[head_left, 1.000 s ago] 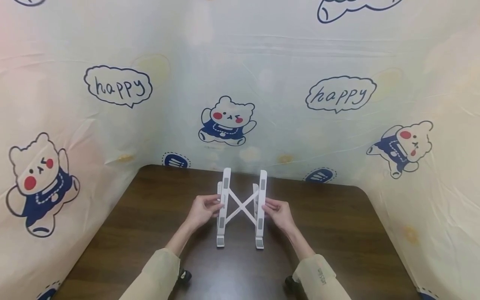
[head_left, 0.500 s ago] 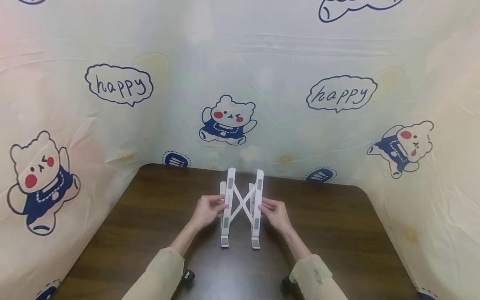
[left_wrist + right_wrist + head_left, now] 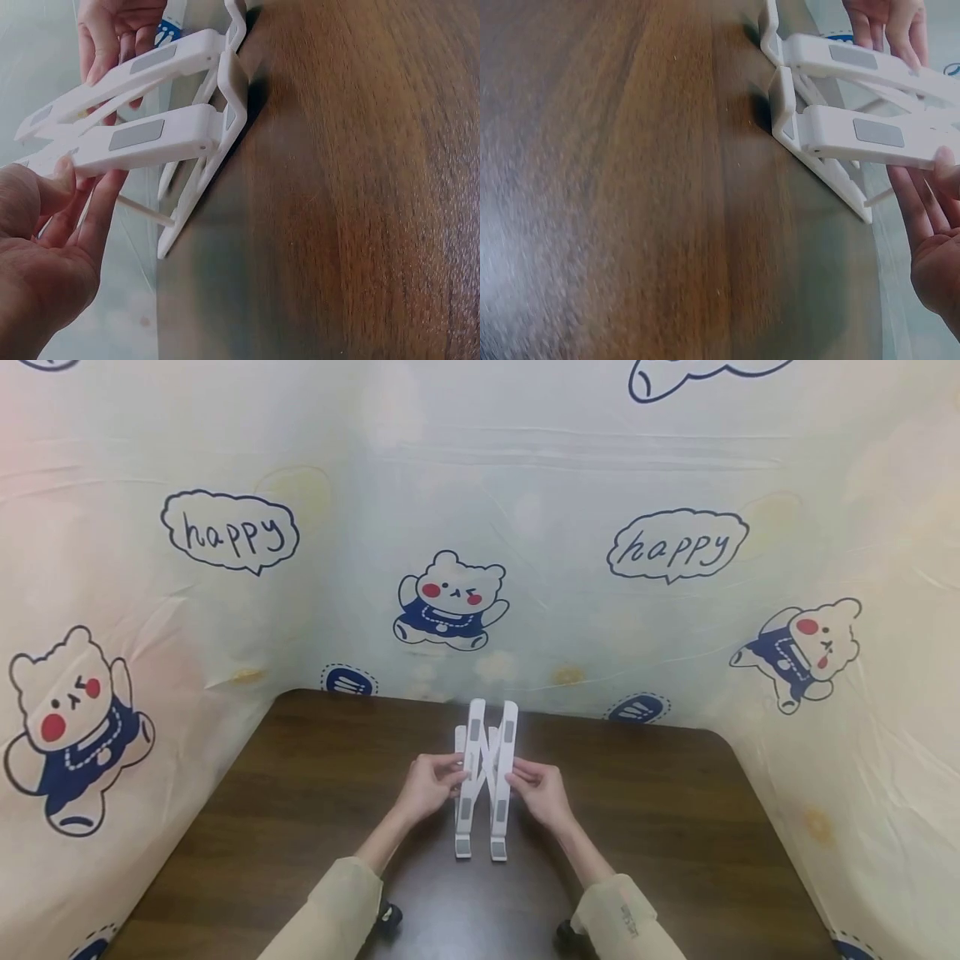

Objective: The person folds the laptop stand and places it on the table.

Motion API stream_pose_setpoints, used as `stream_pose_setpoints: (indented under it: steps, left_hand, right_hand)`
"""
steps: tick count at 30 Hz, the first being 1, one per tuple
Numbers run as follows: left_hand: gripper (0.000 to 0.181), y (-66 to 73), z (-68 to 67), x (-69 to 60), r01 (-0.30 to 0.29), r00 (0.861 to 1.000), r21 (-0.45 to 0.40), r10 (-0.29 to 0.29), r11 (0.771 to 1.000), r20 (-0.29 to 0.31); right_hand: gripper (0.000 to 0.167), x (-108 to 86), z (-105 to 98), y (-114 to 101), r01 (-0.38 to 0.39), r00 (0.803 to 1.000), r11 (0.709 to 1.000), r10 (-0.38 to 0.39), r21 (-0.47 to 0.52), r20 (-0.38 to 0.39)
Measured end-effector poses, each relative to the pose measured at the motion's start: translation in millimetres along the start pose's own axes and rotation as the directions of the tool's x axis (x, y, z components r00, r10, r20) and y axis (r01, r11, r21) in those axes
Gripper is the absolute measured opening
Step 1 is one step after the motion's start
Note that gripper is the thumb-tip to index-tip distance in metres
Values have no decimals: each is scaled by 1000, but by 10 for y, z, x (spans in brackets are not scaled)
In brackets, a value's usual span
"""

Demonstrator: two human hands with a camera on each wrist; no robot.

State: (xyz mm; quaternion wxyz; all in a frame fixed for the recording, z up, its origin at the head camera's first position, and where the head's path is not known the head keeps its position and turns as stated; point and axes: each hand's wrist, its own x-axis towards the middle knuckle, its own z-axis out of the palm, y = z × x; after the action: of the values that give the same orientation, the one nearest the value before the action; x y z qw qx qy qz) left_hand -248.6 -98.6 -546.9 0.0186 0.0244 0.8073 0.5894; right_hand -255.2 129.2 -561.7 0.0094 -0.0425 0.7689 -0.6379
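A white folding laptop stand (image 3: pixel 504 752) with grey pads stands on the table, its two long arms close together and joined by crossed bars. My left hand (image 3: pixel 430 787) grips the left arm from the outside, thumb on top and fingers beneath. On the other side my right hand (image 3: pixel 543 792) grips the right arm the same way. In the left wrist view the left hand (image 3: pixel 56 247) holds the near arm, whose hooked front end rests by the wood. The right wrist view shows the right hand (image 3: pixel 937 247) with its thumb on the stand's upper face.
The dark brown wooden table (image 3: pixel 637 827) has rounded far corners. Behind and on both sides hangs a pale cloth (image 3: pixel 555 602) printed with bears and "happy" bubbles, close to the table's edges.
Both hands have moved inward, bringing the stand's two arms nearer each other. The crossed bars have folded to a narrower X. Both grips have stayed on the arms.
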Motion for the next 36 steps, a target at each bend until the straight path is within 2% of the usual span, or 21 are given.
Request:
stream_pose_setpoints:
  steps: [4,13,22,36]
  left_hand:
    - [35,9,15,-8,-18,1000,13,18,1000,0]
    - [35,23,16,-28,-1,1000,19,1,1000,6]
    - [37,18,52,-27,16,1000,-27,-15,1000,16]
    - [37,23,57,-68,29,1000,-39,-28,999,12]
  right_hand:
    - [33,-10,40,-4,6,1000,1000,-5,5,-12]
    - [34,-40,102,-25,25,1000,999,-25,-27,2]
    - [35,-40,173,-29,64,997,997,-63,-43,34]
    - [34,-49,231,-53,81,996,996,-80,-42,35]
